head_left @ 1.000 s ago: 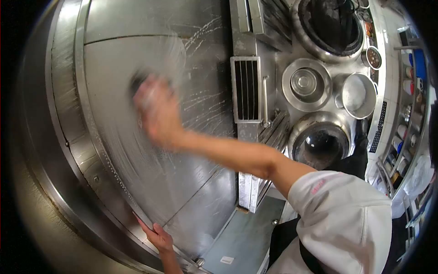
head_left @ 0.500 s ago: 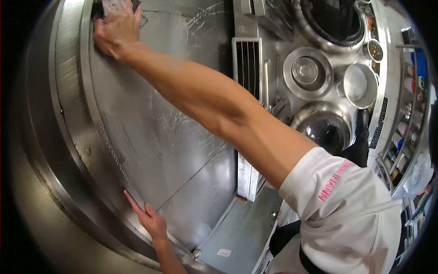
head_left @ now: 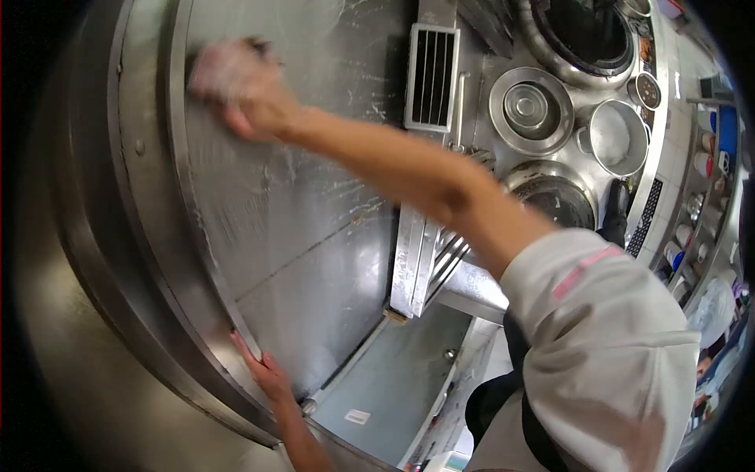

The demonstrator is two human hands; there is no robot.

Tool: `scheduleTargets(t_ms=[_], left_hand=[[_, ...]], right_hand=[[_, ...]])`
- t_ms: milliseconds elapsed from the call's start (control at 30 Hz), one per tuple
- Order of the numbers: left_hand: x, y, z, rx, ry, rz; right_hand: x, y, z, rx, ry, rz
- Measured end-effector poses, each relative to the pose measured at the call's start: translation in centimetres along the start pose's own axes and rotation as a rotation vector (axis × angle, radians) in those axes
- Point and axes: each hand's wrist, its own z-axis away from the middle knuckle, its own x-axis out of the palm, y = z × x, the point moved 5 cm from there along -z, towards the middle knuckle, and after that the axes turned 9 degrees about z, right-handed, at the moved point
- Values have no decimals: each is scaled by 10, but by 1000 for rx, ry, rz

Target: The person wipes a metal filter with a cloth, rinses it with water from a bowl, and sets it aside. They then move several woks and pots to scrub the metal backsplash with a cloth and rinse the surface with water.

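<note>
A wide stainless steel panel (head_left: 314,259) carries streaks of suds and a dark seam. My right hand (head_left: 255,98), blurred by motion, is closed round a dark, foamy pad and presses it to the upper left of the panel. The pad is mostly hidden by the fingers and foam; only a dark edge shows beyond them. Lower down, my left hand (head_left: 267,374) grips the panel's raised metal rim (head_left: 193,204), with the fingers along its outer side and the thumb on the inner side.
A slatted metal vent (head_left: 432,77) stands beside the panel. To the right are a large wok ring (head_left: 582,43), a steel bowl (head_left: 503,110) and a pot (head_left: 617,138). Shelves with containers (head_left: 700,189) line the far right. A pale panel with a label (head_left: 393,385) lies below.
My right hand has moved down and to the right along the panel, with the foamy pad in it. My left hand stays on the rim. The view has shifted a little.
</note>
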Motion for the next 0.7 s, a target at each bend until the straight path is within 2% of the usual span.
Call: scheduleTargets(t_ms=[33,100,133,200,267,333,367,433,467,500,567,633,700], left_hand=[[8,-6,2,-11,1,12],[1,-5,0,99,7,-76],[1,-4,-3,106,11,-65],[2,-11,1,89,19,-66],[-1,-17,-3,134,27,-42],[5,-18,-1,135,49,-27],[8,-11,-7,94,45,-32],[-5,-9,-1,50,30,-50],[-1,-14,-4,71,49,-19],[5,-15,0,85,51,17],[1,-10,5,65,47,71],[5,2,-2,134,56,-33],[5,-2,-6,171,55,-49]], right_hand=[[11,-32,18,-4,-16,-3],[32,-104,62,598,129,225],[25,-104,75,588,129,233],[16,-125,106,-51,-185,-24],[-2,-65,54,-130,-267,234],[-7,5,-12,732,51,39],[21,-13,3,763,42,19],[42,-82,37,553,318,489],[55,-135,75,479,143,275],[45,-125,94,460,129,278],[25,-124,127,158,-103,330],[9,-112,147,-153,-339,391],[-6,-17,115,666,-106,269]])
